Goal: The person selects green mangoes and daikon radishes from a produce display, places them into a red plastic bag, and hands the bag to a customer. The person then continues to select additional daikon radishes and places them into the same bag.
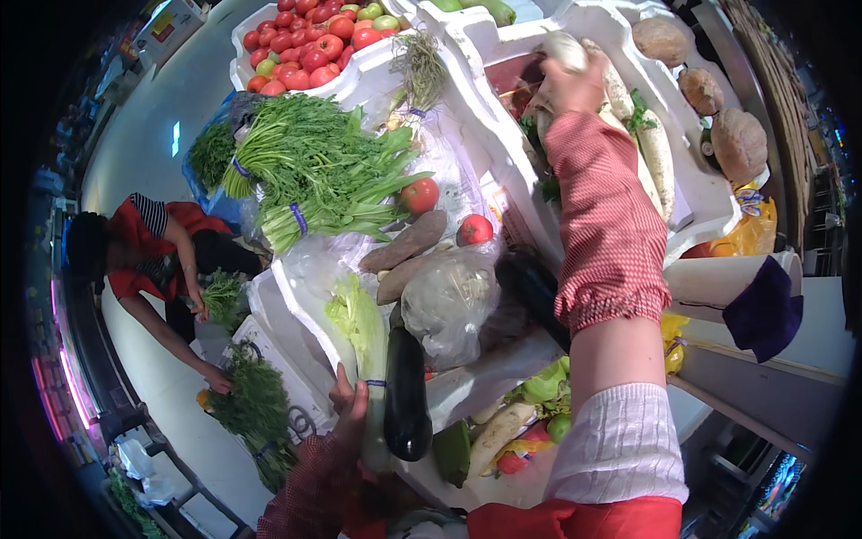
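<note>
My right hand (578, 84), in a red checked sleeve cover, is closed round a white radish (566, 51) at the top of a foam box, above several long white radishes (654, 158). My left hand (349, 407) is at the near rim of the middle foam box, beside a celery bunch (374, 411) with a purple tie; whether it grips the rim or the celery I cannot tell. A dark eggplant (407, 397) lies right of the celery, and another (532, 290) lies near my right forearm. Between them sits a clear plastic bag (450, 303) with pale contents.
Leafy greens (323, 162), sweet potatoes (411, 242) and tomatoes (419, 196) lie in the middle box. A box of tomatoes (313, 47) stands beyond; large brown roots (739, 145) are at right. At left a person (161, 249) in red holds greens near a bunch of dill-like herbs (252, 407).
</note>
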Motion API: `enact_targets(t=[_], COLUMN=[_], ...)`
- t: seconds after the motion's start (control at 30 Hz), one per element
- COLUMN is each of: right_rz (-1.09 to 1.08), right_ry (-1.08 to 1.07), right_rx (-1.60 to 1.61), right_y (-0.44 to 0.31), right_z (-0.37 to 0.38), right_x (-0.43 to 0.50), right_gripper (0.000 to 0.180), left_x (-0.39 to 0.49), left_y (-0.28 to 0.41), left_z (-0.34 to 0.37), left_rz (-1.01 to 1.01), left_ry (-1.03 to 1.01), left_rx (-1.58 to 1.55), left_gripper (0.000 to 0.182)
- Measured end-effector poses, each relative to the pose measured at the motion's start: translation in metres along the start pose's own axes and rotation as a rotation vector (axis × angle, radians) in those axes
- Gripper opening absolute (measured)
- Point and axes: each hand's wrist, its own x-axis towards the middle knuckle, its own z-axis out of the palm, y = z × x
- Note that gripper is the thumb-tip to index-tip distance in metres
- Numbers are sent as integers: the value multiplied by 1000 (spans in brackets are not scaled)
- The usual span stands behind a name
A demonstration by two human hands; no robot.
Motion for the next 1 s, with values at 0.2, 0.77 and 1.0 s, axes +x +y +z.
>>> enact_targets(t=[0.2, 0.77, 1.0], right_rz=[575, 219, 115], right_ry=[323, -346, -285], right_rx=[1027, -243, 82], right_y=[41, 34, 106], right_z=[-102, -212, -124], right_x=[24, -10, 67], right_gripper=[30, 52, 46], left_x=[4, 5, 37], left_y=[-5, 4, -60], left_z=[2, -8, -24], left_rz=[-155, -147, -11], left_ry=[180, 92, 138], left_rx=[342, 222, 396], left_gripper=[88, 86, 81])
